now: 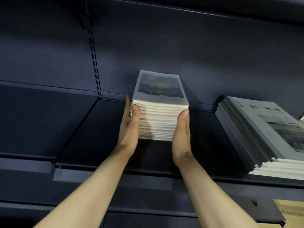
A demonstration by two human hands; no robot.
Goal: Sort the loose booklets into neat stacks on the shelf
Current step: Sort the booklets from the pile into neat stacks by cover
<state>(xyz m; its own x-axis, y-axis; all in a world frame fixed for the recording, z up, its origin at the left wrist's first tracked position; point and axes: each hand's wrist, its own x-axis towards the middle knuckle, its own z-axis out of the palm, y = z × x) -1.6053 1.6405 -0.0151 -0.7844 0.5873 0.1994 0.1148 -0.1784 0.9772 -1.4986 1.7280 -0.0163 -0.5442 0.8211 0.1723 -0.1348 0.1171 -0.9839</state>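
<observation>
- Two booklet stacks: small stack [160, 112], large grey stack [263, 134].
- Two grips: left grip [130, 127], right grip [181, 134].
- One shelf [98, 129].
- Booklets per stack: edges too blurred to count.

A dark blue back panel [164, 51] fills the upper half of the frame, with a slotted upright rail [95, 66] running down it at upper left from a bracket [83, 17]. At the lower right corner, a light wooden surface [292, 209] shows beside a dark metal edge [263, 211].
</observation>
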